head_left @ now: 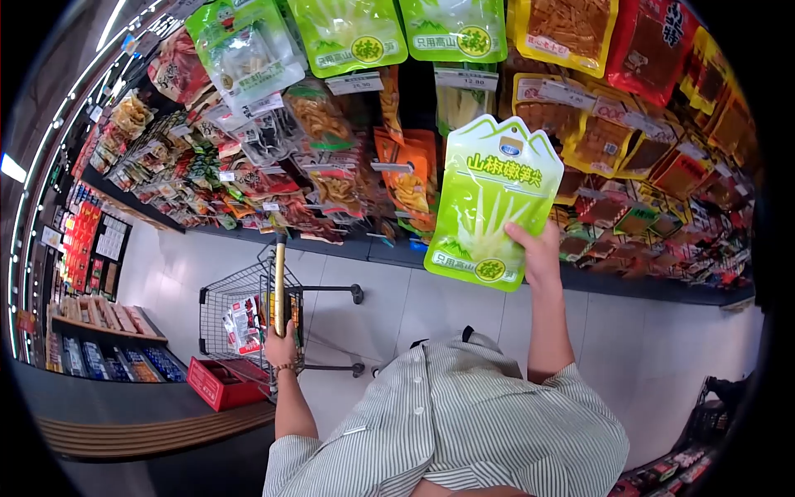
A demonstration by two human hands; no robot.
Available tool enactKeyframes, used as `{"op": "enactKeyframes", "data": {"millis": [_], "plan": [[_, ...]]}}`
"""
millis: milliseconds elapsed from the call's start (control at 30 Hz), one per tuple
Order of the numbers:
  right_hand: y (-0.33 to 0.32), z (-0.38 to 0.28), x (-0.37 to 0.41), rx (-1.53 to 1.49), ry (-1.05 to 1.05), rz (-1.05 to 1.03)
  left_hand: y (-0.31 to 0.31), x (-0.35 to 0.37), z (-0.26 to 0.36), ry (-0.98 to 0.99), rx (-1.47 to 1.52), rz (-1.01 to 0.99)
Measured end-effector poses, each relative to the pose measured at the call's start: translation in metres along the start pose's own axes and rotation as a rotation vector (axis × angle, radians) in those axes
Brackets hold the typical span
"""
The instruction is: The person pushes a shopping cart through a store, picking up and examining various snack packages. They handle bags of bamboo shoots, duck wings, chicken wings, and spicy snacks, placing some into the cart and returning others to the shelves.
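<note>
The top edge cuts off the upper green packets [346,31]. The right hand's [540,253] fingers are mostly hidden behind the held packet [494,207]. Print on the far shelf's boxes [112,315] is too small to read.

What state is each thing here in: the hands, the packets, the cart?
Right hand: closed on the green packet, thumb across its front.
Green packet: held up, front showing, looks sealed.
Left hand: closed around the cart handle.
Cart handle: gripped.
Cart: upright, some packets inside.
Green packets on the rack: hanging.
</note>
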State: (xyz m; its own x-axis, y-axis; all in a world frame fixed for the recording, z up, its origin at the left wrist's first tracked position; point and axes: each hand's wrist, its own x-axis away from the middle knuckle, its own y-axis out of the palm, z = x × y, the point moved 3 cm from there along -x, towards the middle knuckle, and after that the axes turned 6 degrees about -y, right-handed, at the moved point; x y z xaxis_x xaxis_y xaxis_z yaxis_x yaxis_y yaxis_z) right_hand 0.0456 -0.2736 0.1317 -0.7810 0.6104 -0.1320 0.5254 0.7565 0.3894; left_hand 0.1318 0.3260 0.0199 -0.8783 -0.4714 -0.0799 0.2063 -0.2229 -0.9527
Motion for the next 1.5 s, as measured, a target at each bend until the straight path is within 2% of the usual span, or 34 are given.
{"op": "enactKeyframes", "data": {"millis": [333, 533, 933, 1267, 1333, 1400, 1500], "plan": [[-0.001, -0.013, -0.003, -0.014, -0.019, 0.006, 0.003, -0.013, 0.017, -0.048, -0.024, -0.009], [-0.012, -0.015, -0.005, 0.031, -0.026, 0.103, 0.008, -0.018, 0.017, -0.039, -0.065, -0.026], [-0.011, -0.023, -0.002, -0.096, -0.060, 0.123, 0.000, -0.013, 0.026, -0.035, -0.034, -0.056], [-0.008, -0.021, -0.004, -0.085, -0.038, 0.105, 0.007, -0.016, 0.023, -0.042, -0.098, -0.005], [-0.006, -0.019, -0.005, -0.062, -0.031, 0.107, 0.010, -0.017, 0.018, -0.040, -0.062, 0.063], [-0.007, -0.015, -0.005, -0.019, 0.027, 0.094, 0.013, -0.017, 0.020, -0.033, -0.115, 0.053], [-0.002, -0.019, -0.008, -0.028, -0.071, 0.056, 0.004, -0.009, 0.034, -0.070, -0.078, 0.014]]}}
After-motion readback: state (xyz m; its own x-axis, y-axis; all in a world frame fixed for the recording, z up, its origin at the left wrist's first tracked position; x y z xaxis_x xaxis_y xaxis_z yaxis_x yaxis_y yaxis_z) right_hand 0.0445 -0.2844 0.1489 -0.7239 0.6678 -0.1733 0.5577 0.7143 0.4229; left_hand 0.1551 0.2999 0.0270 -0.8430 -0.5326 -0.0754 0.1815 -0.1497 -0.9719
